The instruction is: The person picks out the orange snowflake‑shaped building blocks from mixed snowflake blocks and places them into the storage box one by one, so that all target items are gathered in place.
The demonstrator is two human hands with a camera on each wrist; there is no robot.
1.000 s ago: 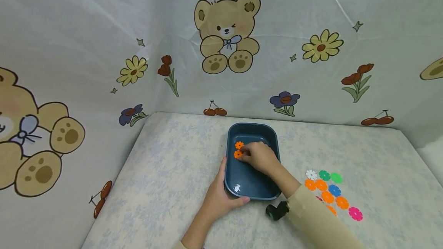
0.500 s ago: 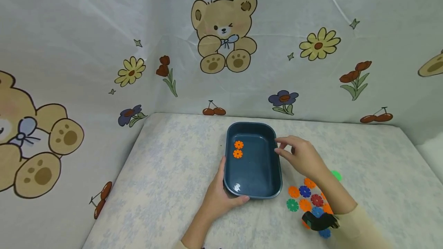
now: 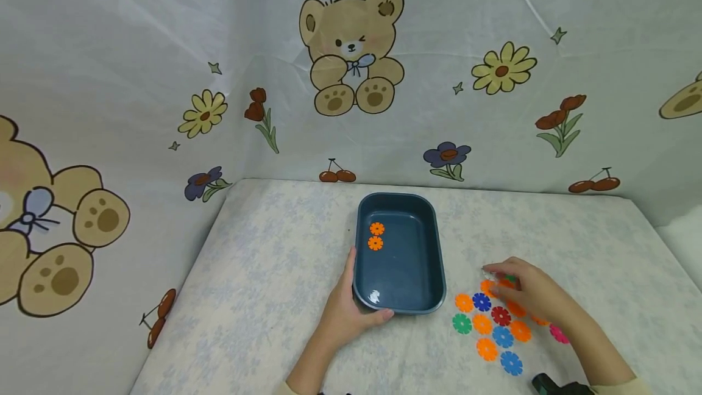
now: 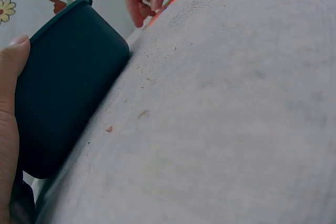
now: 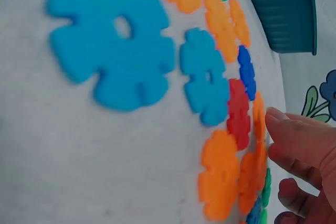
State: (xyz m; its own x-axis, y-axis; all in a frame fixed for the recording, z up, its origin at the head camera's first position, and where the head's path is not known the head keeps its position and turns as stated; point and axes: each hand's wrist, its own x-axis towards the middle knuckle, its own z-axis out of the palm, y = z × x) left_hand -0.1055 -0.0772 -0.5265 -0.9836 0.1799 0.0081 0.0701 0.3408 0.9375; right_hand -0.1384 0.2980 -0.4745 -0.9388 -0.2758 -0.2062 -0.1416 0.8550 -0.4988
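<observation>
A dark blue rectangular tray [image 3: 408, 279] stands on the table, with two orange snowflake discs [image 3: 375, 243] lying at its left inside. My left hand [image 3: 347, 316] holds the tray's near left corner, fingers along the left wall and thumb at the near side. To the right of the tray my right hand [image 3: 534, 291] hovers low over a spread of notched plastic snowflake discs, thumb and forefinger apart. Near it lie a red disc [image 3: 501, 316], a dark blue disc [image 3: 482, 302] and several orange discs [image 3: 482, 323]. The hand covers some discs at the back.
Lighter blue discs [image 3: 511, 363], a green disc [image 3: 462, 323] and a pink disc [image 3: 559, 334] lie at the edges of the spread. A pale patterned cloth covers the table [image 3: 274, 261]. Behind it hangs a curtain [image 3: 439, 29] printed with bears and flowers.
My right hand has left the orange discs in the tray and moved right, over the rim, down to the loose discs. The left hand keeps its place on the tray.
</observation>
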